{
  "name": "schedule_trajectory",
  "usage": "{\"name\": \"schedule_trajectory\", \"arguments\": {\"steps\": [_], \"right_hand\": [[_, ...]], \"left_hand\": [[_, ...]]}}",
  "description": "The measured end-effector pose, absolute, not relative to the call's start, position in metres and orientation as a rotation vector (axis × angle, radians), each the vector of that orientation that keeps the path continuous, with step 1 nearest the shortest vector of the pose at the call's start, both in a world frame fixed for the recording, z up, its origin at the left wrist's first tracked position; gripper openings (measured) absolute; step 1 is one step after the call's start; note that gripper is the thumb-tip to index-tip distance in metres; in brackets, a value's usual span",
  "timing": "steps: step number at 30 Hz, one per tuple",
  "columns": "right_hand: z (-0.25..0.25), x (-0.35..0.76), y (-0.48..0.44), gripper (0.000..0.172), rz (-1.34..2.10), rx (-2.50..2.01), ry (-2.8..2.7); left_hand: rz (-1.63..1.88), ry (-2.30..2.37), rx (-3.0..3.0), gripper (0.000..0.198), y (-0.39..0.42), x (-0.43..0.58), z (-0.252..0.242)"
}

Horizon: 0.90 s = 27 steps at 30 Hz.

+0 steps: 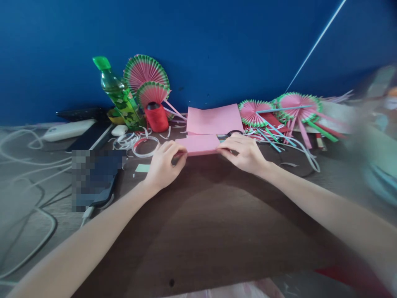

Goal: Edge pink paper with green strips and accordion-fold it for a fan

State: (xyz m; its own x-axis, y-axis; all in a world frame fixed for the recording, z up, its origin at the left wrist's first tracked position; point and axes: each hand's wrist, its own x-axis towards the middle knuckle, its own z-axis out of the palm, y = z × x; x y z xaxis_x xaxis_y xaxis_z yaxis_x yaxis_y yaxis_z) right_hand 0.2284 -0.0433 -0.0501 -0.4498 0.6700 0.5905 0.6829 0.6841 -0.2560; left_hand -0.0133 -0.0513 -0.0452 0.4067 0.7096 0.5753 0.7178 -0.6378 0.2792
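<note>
Table (201, 223) seen at 6 o'clock from the pink sheet (198, 144). Phone (105, 178) laid at 8–9, cable (87, 213) plugged into its near end. Sheet itself is held between the two hands, on the far part of the table; whether it's lifted off the surface can't be told. Left hand (166, 163) at 9: near-left corner pinched between thumb and fingers. Right hand (243, 152) at 3: near-right corner pinched the same way. Black loop (235, 132) partly hidden behind the right hand. White ring (146, 156) at 9, just beyond the left hand. Red spool (157, 119) stood at 10. Second sheet (214, 119) at 12–1, right behind the held one. Flat pleated fans (249, 114) at 2, upright fans (147, 70) at 11. Green bottle (119, 99) at 10. Blue wall (211, 45) at 12.
</note>
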Motion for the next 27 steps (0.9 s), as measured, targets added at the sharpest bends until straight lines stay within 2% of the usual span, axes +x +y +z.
{"name": "schedule_trajectory", "arguments": {"steps": [5, 10, 22, 27], "right_hand": [[-0.050, 0.230, -0.036, 0.010, 0.531, -1.117, -2.144], [-0.052, 0.232, -0.032, 0.016, 0.883, -1.181, -2.187], [-0.045, 0.234, -0.032, 0.016, 0.998, -1.178, -2.433], [-0.046, 0.235, -0.031, 0.018, 0.993, -1.159, -2.475]], "left_hand": [[-0.890, -1.617, -3.138, 0.008, -0.043, -0.018, -0.041], [-0.780, -1.788, -3.402, 0.020, -0.034, -0.024, -0.040], [-0.401, -1.760, -3.525, 0.027, -0.028, -0.031, -0.036], [-0.395, -1.750, -3.571, 0.030, -0.025, -0.035, -0.036]]}}
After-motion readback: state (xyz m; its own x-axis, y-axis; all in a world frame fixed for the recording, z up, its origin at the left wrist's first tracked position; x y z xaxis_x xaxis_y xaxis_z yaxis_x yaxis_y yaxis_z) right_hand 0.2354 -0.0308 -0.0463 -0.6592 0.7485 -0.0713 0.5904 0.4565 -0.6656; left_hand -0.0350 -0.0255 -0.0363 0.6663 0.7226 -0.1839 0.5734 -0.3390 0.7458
